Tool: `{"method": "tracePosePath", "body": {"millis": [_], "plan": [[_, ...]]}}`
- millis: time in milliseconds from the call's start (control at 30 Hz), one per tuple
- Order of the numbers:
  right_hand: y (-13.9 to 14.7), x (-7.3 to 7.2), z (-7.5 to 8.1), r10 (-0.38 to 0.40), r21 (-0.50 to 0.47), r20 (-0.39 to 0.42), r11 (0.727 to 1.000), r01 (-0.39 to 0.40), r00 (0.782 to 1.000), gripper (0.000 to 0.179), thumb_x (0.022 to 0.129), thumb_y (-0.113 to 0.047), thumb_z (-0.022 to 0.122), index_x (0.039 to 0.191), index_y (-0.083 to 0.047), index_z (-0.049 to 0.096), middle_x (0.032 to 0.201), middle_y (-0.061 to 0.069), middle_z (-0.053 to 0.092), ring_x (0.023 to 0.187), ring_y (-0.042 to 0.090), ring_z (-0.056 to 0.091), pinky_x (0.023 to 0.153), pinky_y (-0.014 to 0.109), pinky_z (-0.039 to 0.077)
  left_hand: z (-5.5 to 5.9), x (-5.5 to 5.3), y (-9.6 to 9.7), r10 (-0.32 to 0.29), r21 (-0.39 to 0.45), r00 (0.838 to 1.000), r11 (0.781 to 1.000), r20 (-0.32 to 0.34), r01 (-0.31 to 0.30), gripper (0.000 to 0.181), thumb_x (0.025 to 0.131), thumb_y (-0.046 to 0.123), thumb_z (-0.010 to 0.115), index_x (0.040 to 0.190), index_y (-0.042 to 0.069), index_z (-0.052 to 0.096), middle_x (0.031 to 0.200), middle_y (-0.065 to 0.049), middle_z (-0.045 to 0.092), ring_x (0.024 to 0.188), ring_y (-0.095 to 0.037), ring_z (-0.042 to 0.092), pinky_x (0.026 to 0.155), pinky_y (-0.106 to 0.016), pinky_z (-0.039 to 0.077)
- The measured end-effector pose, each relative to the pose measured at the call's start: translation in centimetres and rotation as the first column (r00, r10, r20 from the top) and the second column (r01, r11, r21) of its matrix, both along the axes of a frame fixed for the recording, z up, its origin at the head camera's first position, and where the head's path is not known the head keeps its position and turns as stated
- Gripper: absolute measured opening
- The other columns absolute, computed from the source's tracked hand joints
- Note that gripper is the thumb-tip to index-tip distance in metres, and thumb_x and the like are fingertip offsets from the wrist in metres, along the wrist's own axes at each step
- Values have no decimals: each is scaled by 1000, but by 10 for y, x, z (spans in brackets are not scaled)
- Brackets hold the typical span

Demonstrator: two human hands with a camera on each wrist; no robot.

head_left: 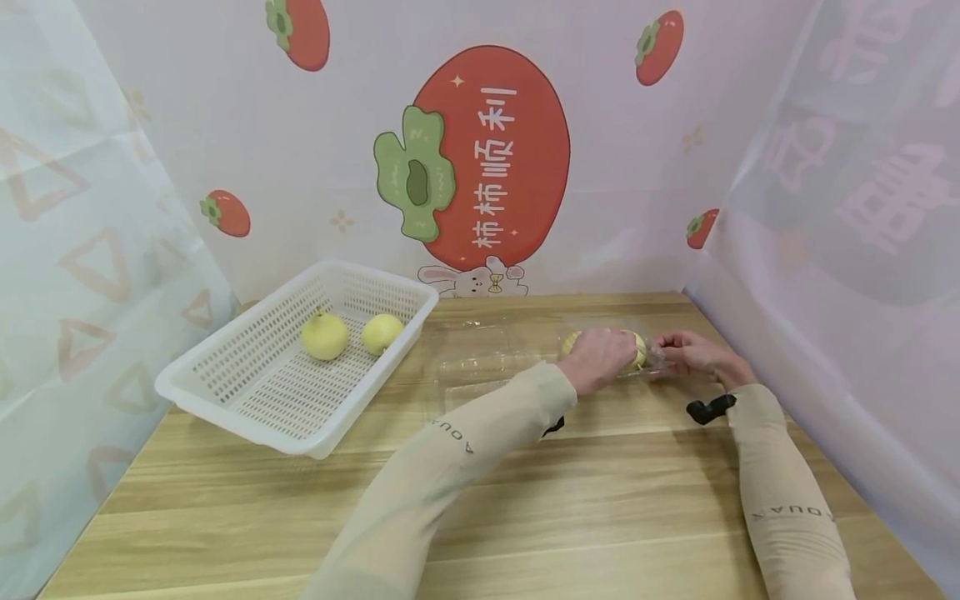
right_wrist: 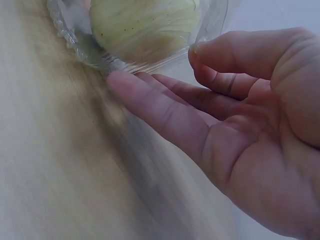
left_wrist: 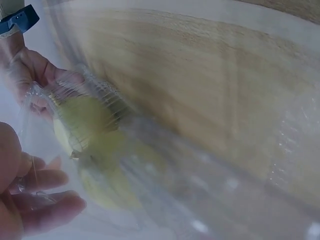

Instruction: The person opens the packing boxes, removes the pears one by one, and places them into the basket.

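Yellow-green pears (head_left: pixel 639 352) lie in a clear plastic tray at the right of the table, with clear plastic film (right_wrist: pixel 150 62) stretched in creases across its end. My left hand (head_left: pixel 600 358) reaches over the tray from the near side and pinches the film, partly hiding the pears. At the tray's right end my right hand (head_left: pixel 697 357) holds the film between thumb and fingers, its index finger (right_wrist: pixel 155 107) stretched along the lower edge. Through the film the pears (left_wrist: pixel 95 120) look blurred in the left wrist view.
A white perforated basket (head_left: pixel 300 446) with two pears (head_left: pixel 324 336) stands at the left. Between it and the hands lies another clear plastic container (head_left: pixel 472 367) on the wooden table (head_left: pixel 585 517). Printed cloth walls (head_left: pixel 622 167) enclose the back and sides.
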State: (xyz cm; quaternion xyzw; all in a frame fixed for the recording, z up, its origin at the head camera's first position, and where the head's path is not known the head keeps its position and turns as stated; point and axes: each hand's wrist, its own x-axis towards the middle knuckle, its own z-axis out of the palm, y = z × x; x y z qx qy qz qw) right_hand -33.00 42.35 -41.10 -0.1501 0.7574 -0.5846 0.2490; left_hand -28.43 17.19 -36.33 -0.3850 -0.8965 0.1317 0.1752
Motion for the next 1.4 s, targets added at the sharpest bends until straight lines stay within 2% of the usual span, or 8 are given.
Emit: {"method": "tracePosePath", "body": {"millis": [300, 533, 800, 867, 1033, 1167, 1300, 1400], "plan": [[0, 1, 1, 18, 26, -17, 1000, -18, 1000, 8, 103, -2, 44, 107, 0, 50, 98, -2, 58, 91, 11, 65, 85, 33, 59, 2, -2, 0, 34, 24, 999, 999, 7, -34, 16, 101, 18, 51, 106, 18, 66, 93, 7, 67, 72, -5, 63, 54, -25, 56], [2, -3, 1, 62, 29, -61, 998, -61, 996, 9, 102, -4, 45, 103, -5, 54, 96, -4, 60, 89, 11, 66, 82, 33, 60, 7, -5, -3, -19, 60, 1000, 998, -12, 20, 16, 99, 16, 54, 93, 24, 67, 84, 13, 68, 70, -6, 63, 52, -27, 56], [-1, -1, 0, 48, 25, -44, 999, -47, 998, 8, 102, -1, 44, 105, 4, 49, 95, -2, 59, 91, 12, 66, 86, 37, 59, 10, -5, -5, -32, 85, 999, 996, 0, 32, 10, 94, 18, 60, 93, 26, 66, 85, 13, 68, 70, -6, 64, 52, -26, 56], [0, 1, 0, 44, 85, -90, 996, -36, 995, 9, 102, -1, 45, 103, 7, 49, 92, -2, 59, 85, 9, 64, 80, 32, 60, 16, -7, -5, -17, 115, 1000, 993, 19, 15, 7, 96, 22, 59, 95, 25, 66, 86, 12, 68, 69, -6, 62, 52, -25, 54], [3, 3, 4, 46, 211, -151, 977, -13, 987, 14, 102, -7, 49, 100, 6, 52, 85, -4, 57, 71, 2, 54, 62, 20, 50, 47, -15, -6, 86, 141, 996, 986, 30, -89, 22, 102, 21, 49, 85, 24, 64, 79, 11, 62, 61, -5, 49, 45, -21, 42], [2, 4, 7, 32, 186, -75, 982, -18, 997, 13, 102, -8, 48, 103, 5, 51, 88, -3, 55, 73, 3, 53, 64, 20, 52, 61, -20, -8, 130, 96, 980, 985, 152, -146, 26, 99, 12, 46, 82, 24, 60, 77, 10, 56, 63, -7, 44, 43, -23, 37], [0, 6, 10, 4, 131, 51, 991, -11, 999, 13, 102, -7, 49, 106, 5, 48, 93, 0, 55, 82, 8, 60, 78, 32, 59, 63, -26, -12, 157, 86, 958, 979, 240, -182, 21, 98, 11, 47, 96, 23, 64, 85, 9, 61, 72, -8, 55, 50, -25, 48], [-1, 4, 11, -25, 108, 127, 994, 12, 992, 14, 102, -9, 48, 108, 3, 47, 99, 3, 55, 91, 14, 65, 87, 43, 59, 66, -31, -17, 154, 122, 942, 973, 300, -198, 19, 103, 21, 48, 107, 26, 66, 98, 9, 68, 84, -8, 61, 60, -30, 53]]}}
